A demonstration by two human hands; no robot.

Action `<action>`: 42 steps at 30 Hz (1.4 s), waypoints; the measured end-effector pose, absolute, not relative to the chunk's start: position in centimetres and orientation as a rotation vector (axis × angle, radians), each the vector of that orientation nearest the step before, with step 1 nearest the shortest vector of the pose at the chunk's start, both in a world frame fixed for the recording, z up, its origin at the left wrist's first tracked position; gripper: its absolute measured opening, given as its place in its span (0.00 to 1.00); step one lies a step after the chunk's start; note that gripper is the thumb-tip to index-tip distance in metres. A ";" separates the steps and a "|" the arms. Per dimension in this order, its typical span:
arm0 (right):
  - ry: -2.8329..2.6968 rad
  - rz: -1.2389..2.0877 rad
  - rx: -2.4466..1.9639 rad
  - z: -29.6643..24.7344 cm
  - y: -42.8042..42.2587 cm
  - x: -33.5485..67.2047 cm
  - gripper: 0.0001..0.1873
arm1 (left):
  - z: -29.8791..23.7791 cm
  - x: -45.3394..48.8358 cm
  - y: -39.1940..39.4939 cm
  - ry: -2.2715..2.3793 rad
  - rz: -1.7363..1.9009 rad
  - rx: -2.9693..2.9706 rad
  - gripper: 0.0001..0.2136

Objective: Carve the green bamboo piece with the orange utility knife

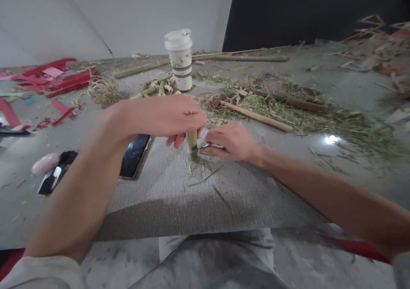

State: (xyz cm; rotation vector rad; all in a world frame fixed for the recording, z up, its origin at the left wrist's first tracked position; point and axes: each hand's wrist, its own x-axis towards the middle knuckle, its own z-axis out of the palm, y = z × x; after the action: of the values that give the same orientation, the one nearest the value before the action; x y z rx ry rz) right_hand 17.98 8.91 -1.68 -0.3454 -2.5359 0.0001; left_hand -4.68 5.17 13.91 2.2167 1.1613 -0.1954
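My left hand (160, 116) is closed around the upper end of a short bamboo piece (192, 143), which stands upright on the grey tabletop (166, 212). The bamboo looks pale where scraped, with a green band near its foot. From the right, my right hand (233, 141) grips a small metal blade (209, 145); its tip is at the bamboo's lower part, and most of its handle is hidden in my fingers. Thin green shavings (205, 180) lie around the foot of the bamboo.
Behind my hands stand a lidded paper cup (182, 66), cut bamboo pieces (156, 86) and a wooden-handled tool (256, 116) among heaped shavings (346, 126). On the left lie a phone (134, 156), keys with a pink fob (46, 164), a woven ball (104, 90) and red strips (68, 84).
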 end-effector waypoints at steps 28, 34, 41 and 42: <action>-2.499 -0.088 -0.456 -0.6 8.4 18.0 0.28 | 13.3 -4.7 5.0 1.125 -0.094 2.275 0.20; -2.580 0.026 -0.478 -0.6 8.5 17.8 0.31 | 13.1 -4.9 5.3 1.106 -0.114 2.275 0.20; -2.640 -0.082 -0.407 -1.0 8.4 17.6 0.28 | 13.8 -5.1 4.9 1.167 -0.111 2.258 0.16; -2.614 -0.111 -0.394 -1.0 8.5 17.7 0.28 | 13.8 -5.2 4.9 1.179 -0.108 2.268 0.16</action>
State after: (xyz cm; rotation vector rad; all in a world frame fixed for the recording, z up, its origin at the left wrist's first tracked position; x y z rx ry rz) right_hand 17.69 8.51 -0.99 -0.3937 -2.6140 -0.1113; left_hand -5.16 4.92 13.82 2.2682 1.1793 -0.1080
